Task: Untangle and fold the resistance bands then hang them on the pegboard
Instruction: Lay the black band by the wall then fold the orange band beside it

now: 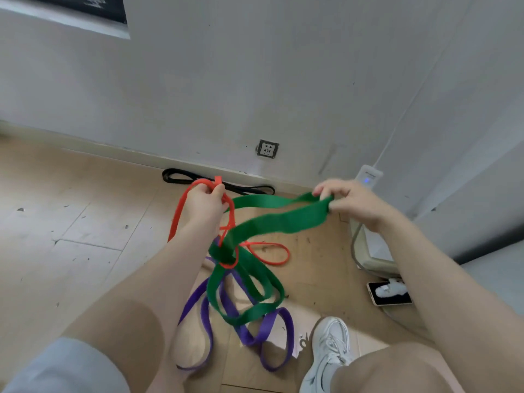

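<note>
- Hanging between both raised hands, the green band [272, 219] spans from the knot at centre up to the right, its lower loops drooping over the floor.
- Knot [225, 255]: green, red and purple strands cross here in mid-air, below and between the hands.
- Red band [178, 211]: gripped at its top, one side falls straight down at the left; another loop lies on the floor just right of the knot.
- Purple band [266, 330]: hangs from the knot, its loops resting on the floor between the person's knees.
- Left hand [205, 204]: raised, back of hand toward the camera, fingers curled tight round the red band's upper bend; a short red end sticks up above the knuckles.
- Right hand [351, 201]: raised at similar height, thumb and fingertips pinching the far end of the green band; that end sits at the fingertips, not in the palm.
- Both forearms extend forward from the bottom corners, well apart.
- Floor [85, 222]: pale wood boards with dark specks.
- Black band [215, 184]: lies flat along the skirting, beyond the left hand.
- Wall [283, 66]: plain grey, with a socket [267, 149] low down.
- White device [368, 175] with a blue light stands behind the right hand.
- Phone [390, 293] lies on the floor at right; a white shoe [329, 350] is near the purple loops.
</note>
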Demonstrator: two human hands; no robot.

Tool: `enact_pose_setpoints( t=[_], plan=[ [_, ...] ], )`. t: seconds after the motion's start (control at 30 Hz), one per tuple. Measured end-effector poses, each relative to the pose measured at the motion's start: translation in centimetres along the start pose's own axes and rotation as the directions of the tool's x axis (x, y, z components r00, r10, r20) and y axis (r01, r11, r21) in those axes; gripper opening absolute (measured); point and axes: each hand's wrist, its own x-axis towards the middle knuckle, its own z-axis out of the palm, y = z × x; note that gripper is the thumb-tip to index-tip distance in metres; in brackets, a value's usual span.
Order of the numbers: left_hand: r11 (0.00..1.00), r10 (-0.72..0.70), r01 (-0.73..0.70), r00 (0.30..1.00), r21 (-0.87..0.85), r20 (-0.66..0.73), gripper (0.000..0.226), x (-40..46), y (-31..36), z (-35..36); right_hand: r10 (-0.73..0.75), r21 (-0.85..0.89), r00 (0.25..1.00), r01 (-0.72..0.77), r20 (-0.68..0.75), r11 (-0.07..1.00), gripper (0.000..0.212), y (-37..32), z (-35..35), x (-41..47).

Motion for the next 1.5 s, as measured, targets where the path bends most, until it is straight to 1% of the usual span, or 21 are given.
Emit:
enact_pose_setpoints(
  t=[0.07,0.13,0.23,0.33,0.4,0.47,0.57,0.63,0.7,0.77,0.8,0.83,0.9,0.97,1.0,1.03,1.1,1.17,1.23,1.3,1.5],
  plan=[
    [0.991,0.027,-0.026,1.000,-0.129,0.012,0.018,-0.4,1.0,-0.4,0.140,-0.316,0.990,-0.132,0.003,0.939,0.023,4.1,2.1,-0.4],
    [0.979,0.058,-0.048,0.997,-0.197,0.045,0.015,-1.0,1.8,-0.8,0.196,-0.507,0.980,-0.179,-0.020,0.843,0.027,6.7,4.2,-0.9],
    [0.987,0.093,-0.074,0.986,-0.140,0.138,0.008,-1.5,2.0,-1.0,0.108,-0.427,0.975,-0.183,-0.193,0.885,0.039,6.4,6.0,-0.7],
    [0.991,0.120,-0.099,0.960,-0.095,0.253,0.006,-2.0,2.0,-0.8,-0.052,-0.309,0.913,-0.083,-0.405,0.947,0.037,2.7,5.9,0.2],
    [0.990,0.138,-0.130,0.940,-0.046,0.313,0.006,-2.3,2.1,-0.5,-0.115,-0.144,0.870,0.051,-0.479,0.988,0.041,-0.3,5.1,1.0],
    [0.988,0.150,-0.156,0.913,-0.014,0.380,0.006,-2.7,2.3,0.0,-0.135,-0.088,0.861,0.105,-0.491,0.991,0.044,-2.2,4.1,2.3],
    [0.984,0.173,-0.173,0.901,-0.037,0.397,0.008,-3.2,2.5,0.6,-0.079,-0.308,0.923,-0.044,-0.378,0.950,0.049,-2.7,3.2,3.9],
    [0.983,0.186,-0.174,0.922,-0.065,0.339,0.008,-3.2,2.6,0.7,-0.012,-0.326,0.953,-0.092,-0.302,0.941,0.050,-1.6,3.3,3.4],
    [0.983,0.167,-0.137,0.944,-0.122,0.284,0.008,-3.0,2.6,0.6,0.038,-0.049,0.978,-0.049,-0.206,0.998,0.048,-0.5,4.1,1.9],
    [0.978,0.129,-0.083,0.961,-0.189,0.246,0.008,-2.6,2.7,0.5,0.067,0.355,0.991,-0.021,-0.119,0.935,0.036,0.3,5.0,0.6],
    [0.974,0.117,-0.066,0.966,-0.217,0.230,0.008,-2.5,2.8,0.5,0.054,0.454,0.996,-0.013,-0.078,0.891,0.033,0.7,5.3,0.2],
    [0.969,0.114,-0.061,0.970,-0.240,0.215,0.009,-2.4,3.0,0.6,0.016,0.461,1.000,-0.006,-0.017,0.887,0.031,0.7,5.4,-0.2],
    [0.952,0.138,-0.079,0.973,-0.296,0.187,0.011,-2.5,3.5,0.6,-0.043,0.290,0.977,-0.019,0.208,0.957,0.033,0.1,5.6,-0.9],
    [0.923,0.185,-0.111,0.968,-0.368,0.172,0.010,-2.6,4.4,0.6,-0.002,0.090,0.882,-0.045,0.472,0.995,0.036,-0.2,6.1,-1.6],
    [0.905,0.207,-0.122,0.963,-0.407,0.172,0.010,-2.7,4.8,0.5,0.014,0.079,0.866,-0.062,0.500,0.995,0.039,-0.2,6.4,-1.7],
    [0.890,0.224,-0.125,0.958,-0.438,0.182,0.010,-2.8,5.1,0.4,0.012,0.126,0.893,-0.077,0.450,0.989,0.042,-0.2,6.8,-1.7],
    [0.888,0.247,-0.126,0.942,-0.443,0.228,0.012,-3.2,5.5,0.3,0.075,0.236,0.987,-0.107,0.142,0.966,0.040,0.0,7.8,-0.9],
    [0.899,0.276,-0.136,0.915,-0.416,0.296,0.014,-3.9,5.7,0.4,0.143,0.178,0.984,-0.124,-0.103,0.976,0.013,1.0,9.1,0.2],
    [0.892,0.298,-0.130,0.889,-0.433,0.347,0.014,-4.6,5.9,0.5,0.157,0.076,0.988,-0.155,-0.010,0.985,0.043,1.8,11.1,1.0],
    [0.875,0.297,-0.099,0.882,-0.475,0.364,0.014,-4.8,6.0,0.4,0.160,0.110,0.980,-0.172,0.115,0.979,0.064,2.3,13.5,1.2],
    [0.843,0.261,-0.028,0.894,-0.537,0.363,0.015,-4.1,6.0,-0.1,-0.003,0.217,1.000,0.009,-0.027,0.976,0.034,0.8,15.4,2.9]
  ],
)
